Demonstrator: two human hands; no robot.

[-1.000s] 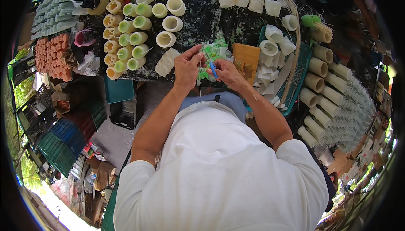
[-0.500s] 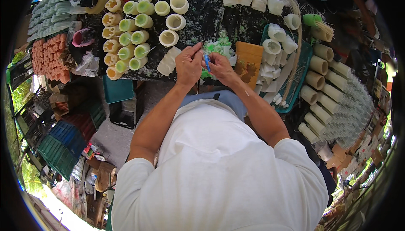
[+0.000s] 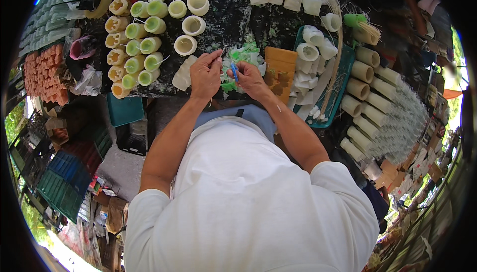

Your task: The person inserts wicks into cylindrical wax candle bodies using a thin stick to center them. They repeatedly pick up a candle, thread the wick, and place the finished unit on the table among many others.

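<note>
Over the near edge of the table, my left hand is closed in a pinch, and a thin pale wick runs from it, its end hanging below the wrist. Close beside it, my right hand is wrapped round small blue-handled scissors, their tips pointing away from me. Beyond and between the hands lies a heap of green and white wax scraps. A white ridged wax piece rests left of my left hand. An orange-brown slab lies right of my right hand.
Rows of hollow yellow and green wax cylinders, some with wicks, stand at left. A teal tray at right holds white wax pieces and long strands. Tan cylinders lie beyond it. Salmon blocks are stacked far left. Another person's arm shows at top right.
The whole view has shifted, so the table sits further left in it. My hands have parted slightly, the scissors staying in my right hand.
</note>
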